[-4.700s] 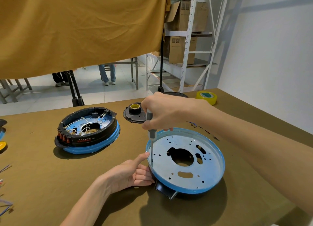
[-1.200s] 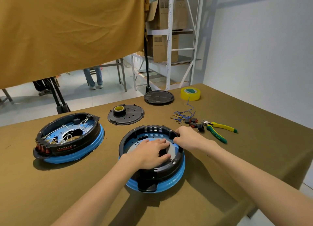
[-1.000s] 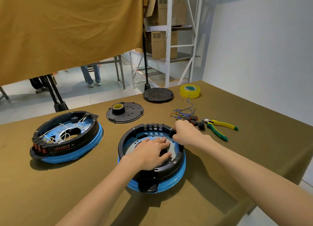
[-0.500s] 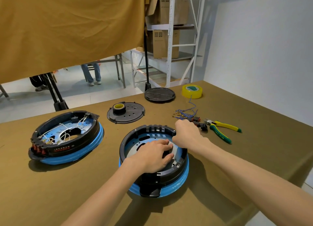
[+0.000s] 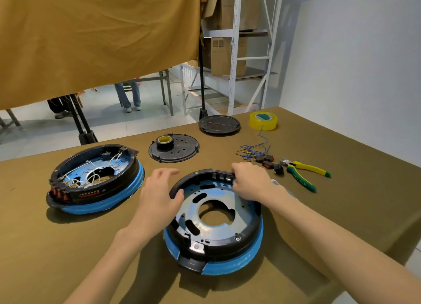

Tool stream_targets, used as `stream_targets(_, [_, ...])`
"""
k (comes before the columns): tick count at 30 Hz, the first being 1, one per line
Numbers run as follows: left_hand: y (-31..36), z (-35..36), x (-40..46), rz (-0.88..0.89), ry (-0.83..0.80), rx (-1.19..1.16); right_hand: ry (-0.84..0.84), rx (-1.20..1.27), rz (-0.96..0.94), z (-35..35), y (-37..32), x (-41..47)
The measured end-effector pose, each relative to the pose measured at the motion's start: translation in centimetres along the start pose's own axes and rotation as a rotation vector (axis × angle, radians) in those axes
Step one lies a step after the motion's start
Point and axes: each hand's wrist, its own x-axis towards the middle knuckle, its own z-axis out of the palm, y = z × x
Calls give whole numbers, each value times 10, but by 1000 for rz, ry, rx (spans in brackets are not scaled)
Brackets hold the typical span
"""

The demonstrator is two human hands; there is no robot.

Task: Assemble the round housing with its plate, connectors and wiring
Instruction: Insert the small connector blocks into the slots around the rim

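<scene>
Half a second ago the left hand (image 5: 159, 196) lay flat across the middle of the plate; now it has slid out to the left side of the round black plastic housing with the blue rim (image 5: 214, 221), thumb hooked over the ring's left wall and the other fingers spread loose and apart, gripping nothing. The right hand (image 5: 250, 180) is still at the far right of the ring, fingers curled together over the slotted wall, pinching it as far as I can make out. With the palm gone, the bluish perforated metal plate (image 5: 218, 203) lies bare inside the ring, its big centre hole and slots open, and I see no wiring in it. The housing sits near the table's front edge, a little right of centre. To its far right lie the bundle of blue wires with small black connectors (image 5: 257, 153), just beside the yellow-and-green pliers (image 5: 303, 171), untouched. On the left stands a second black housing already strung with white wires (image 5: 95, 178), which looks like the pattern to follow. I'd judge the ring and plate are being seated or turned into line, with connectors and wiring yet to come.
</scene>
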Motion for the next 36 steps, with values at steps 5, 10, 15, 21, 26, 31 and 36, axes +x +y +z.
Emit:
stream_targets(5, [4,7,12,-83,-248,-170,-303,7,4,-20,8,-10])
stream_targets(10, [15,15,23,-54,-323,-195,-115,177,-117,0,-11,-1])
stream_targets(15, [11,31,16,-186,-298,-163,-27,225,-72,8,0,-3])
stream_targets(21, [16,32,25,-292,-353,-126,50,137,-94,8,-3,-8])
stream_targets(26, [17,32,29,-347,-354,-128,63,61,-89,10,-5,-6])
stream_targets(31, [21,30,33,-403,-355,-131,74,43,-89,15,-4,-4])
stream_targets(36, [23,30,30,-396,-337,-144,36,265,-34,11,1,-1])
